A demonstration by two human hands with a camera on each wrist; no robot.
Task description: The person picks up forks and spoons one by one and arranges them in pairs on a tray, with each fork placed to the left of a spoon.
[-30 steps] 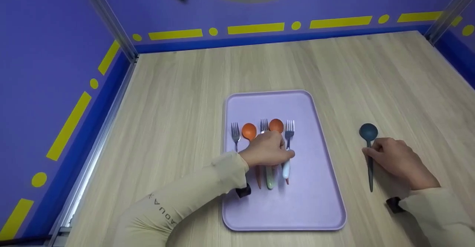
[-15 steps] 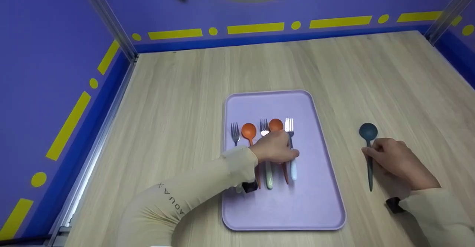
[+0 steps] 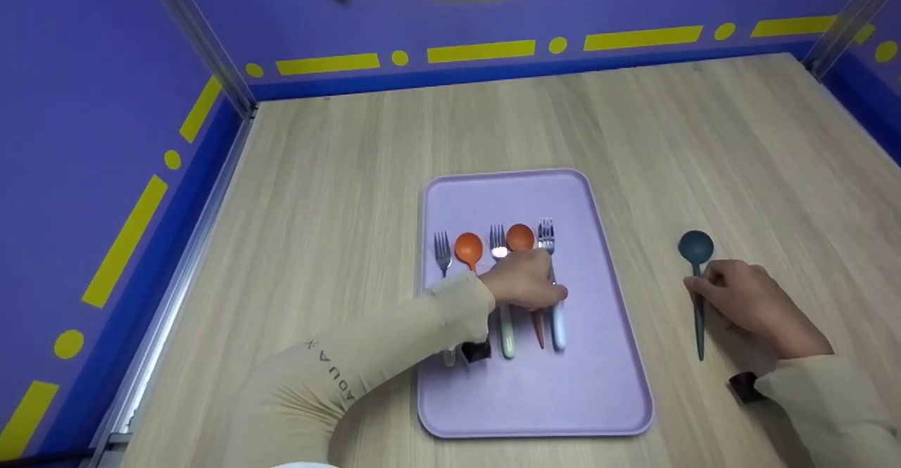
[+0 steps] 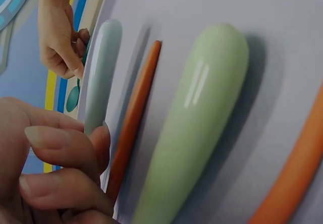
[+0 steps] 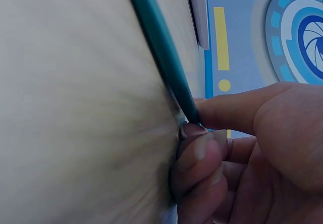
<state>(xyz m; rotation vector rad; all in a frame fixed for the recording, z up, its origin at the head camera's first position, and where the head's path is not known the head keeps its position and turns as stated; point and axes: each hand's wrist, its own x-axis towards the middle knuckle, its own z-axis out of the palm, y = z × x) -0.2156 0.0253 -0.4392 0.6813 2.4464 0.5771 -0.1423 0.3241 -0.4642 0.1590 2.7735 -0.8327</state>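
Note:
My left hand [image 3: 524,281] pinches the pale blue handle of a fork [image 3: 558,324] at the right end of a row on the lilac tray [image 3: 535,401]. In the left wrist view the thumb and fingers close round that blue handle [image 4: 103,72]. Left of it in the row lie an orange spoon [image 3: 520,236], a green-handled fork [image 3: 507,334], another orange spoon [image 3: 468,248] and a fork [image 3: 442,248] at the left end. To the right of the tray, my right hand [image 3: 750,302] pinches the handle of a dark teal spoon [image 3: 696,246], which lies along the tabletop.
The tray rests on a pale wooden table [image 3: 338,172]. Blue walls with yellow marks [image 3: 481,51] stand behind and at both sides. A metal rail [image 3: 190,243] runs along the left edge. My left sleeve [image 3: 394,327] crosses the tray's left rim.
My left hand has shifted slightly right, and the blue-handled fork has moved a little right and turned to tilt the other way. The right hand and teal spoon have stayed in place.

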